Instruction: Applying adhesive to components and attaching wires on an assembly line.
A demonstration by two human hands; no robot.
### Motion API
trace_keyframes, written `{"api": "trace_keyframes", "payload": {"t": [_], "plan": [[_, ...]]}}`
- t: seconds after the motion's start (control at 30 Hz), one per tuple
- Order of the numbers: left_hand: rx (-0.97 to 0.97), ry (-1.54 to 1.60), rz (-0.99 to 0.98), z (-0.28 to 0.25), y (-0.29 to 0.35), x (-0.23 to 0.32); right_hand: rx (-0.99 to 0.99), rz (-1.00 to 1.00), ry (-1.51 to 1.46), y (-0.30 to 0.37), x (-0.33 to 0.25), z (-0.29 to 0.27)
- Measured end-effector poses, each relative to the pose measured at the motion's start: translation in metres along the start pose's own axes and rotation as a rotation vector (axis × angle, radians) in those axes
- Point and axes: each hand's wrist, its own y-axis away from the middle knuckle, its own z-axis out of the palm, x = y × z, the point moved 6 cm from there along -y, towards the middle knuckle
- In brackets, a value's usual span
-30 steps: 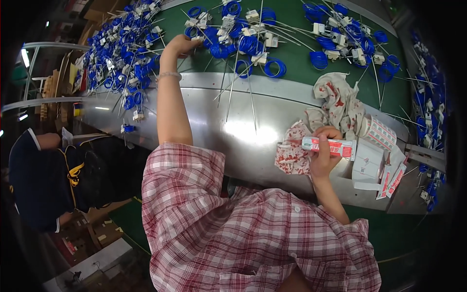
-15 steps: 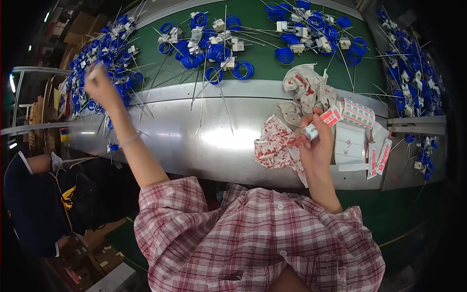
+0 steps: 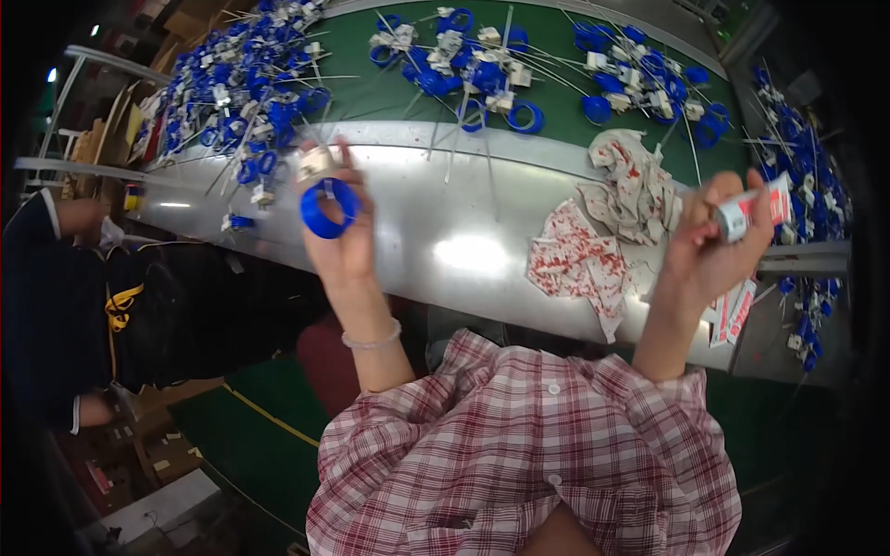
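My left hand (image 3: 345, 264) is raised over the metal ledge with its fingers closed round a capillary thermostat. The thermostat's white body (image 3: 317, 165) sits at the fingertips, and its blue coil (image 3: 310, 221) hangs in front of the palm. Motion blurs this hand a little. My right hand (image 3: 691, 264) grips a white and red squeeze tube (image 3: 739, 219), tilted, at the right of the ledge. The tube's nozzle end is hidden by the fingers. Beside that hand lie a red-stained white cloth (image 3: 573, 259) and a greyish stained rag (image 3: 635, 181).
A large pile of blue-coiled thermostats (image 3: 246, 93) covers the far left, with more clusters on the green belt (image 3: 371, 93) and at the far right. Two more tubes (image 3: 732, 315) lie by the right forearm. Another person's dark sleeve (image 3: 42, 278) shows at left.
My left hand has come back from the left pile, now with a thermostat in it. My right hand has moved right with the tube. The whole view has shifted.
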Motion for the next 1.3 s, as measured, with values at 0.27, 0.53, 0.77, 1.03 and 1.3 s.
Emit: {"api": "trace_keyframes", "payload": {"t": [0.27, 0.53, 0.77, 1.03, 1.3], "plan": [[-0.102, -0.143, -0.456, 0.042, 0.052, -0.158, -0.359, -0.13, -0.165, 0.024, 0.012, 0.06], [-0.093, -0.145, -0.304, 0.054, 0.072, -0.183, -0.503, -0.36, 0.127, 0.044, -0.011, 0.066], [-0.14, 0.276, -0.353, 0.054, 0.077, -0.181, -0.599, -0.338, 0.203, 0.056, -0.015, 0.072], [-0.198, 0.249, -0.327, 0.057, 0.076, -0.18, -0.721, -0.284, 0.263, 0.06, -0.014, 0.079], [-0.257, 0.213, -0.298, 0.06, 0.077, -0.176, -0.728, -0.212, 0.306, 0.064, -0.006, 0.083]]}}
